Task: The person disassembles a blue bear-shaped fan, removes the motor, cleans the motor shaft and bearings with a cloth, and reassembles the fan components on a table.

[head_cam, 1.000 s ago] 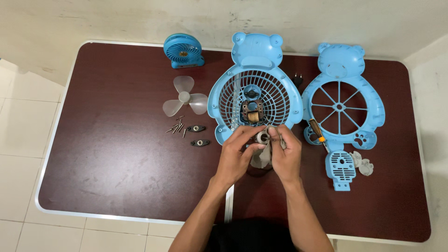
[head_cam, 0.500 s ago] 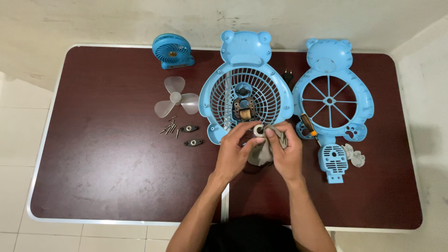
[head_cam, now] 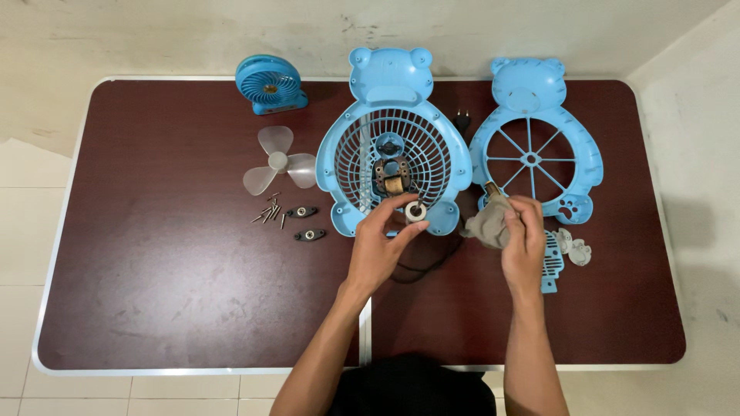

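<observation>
Since half a second ago we note our hands have parted: left hand (head_cam: 379,245) pinches the small round rotor (head_cam: 416,211) at the blue grille (head_cam: 393,158)'s six o'clock, right hand (head_cam: 523,235) clutches a grey rag (head_cam: 487,225) toward three o'clock.

Home repair spot, prob. a plain room: folding table (head_cam: 154,308) w/ dark red top on pale tiled floor (head_cam: 15,231), bare wall (head_cam: 193,31) at far side; dismantled blue fan housing (head_cam: 393,146), loose screws (head_cam: 270,212) laid out.

- Bright, even overhead light; sharp focus throughout.
- Soft sheen on the dark table (head_cam: 154,293).
- Faint shadows under the hands.
- Slight wide-angle bending at the far corners.
</observation>
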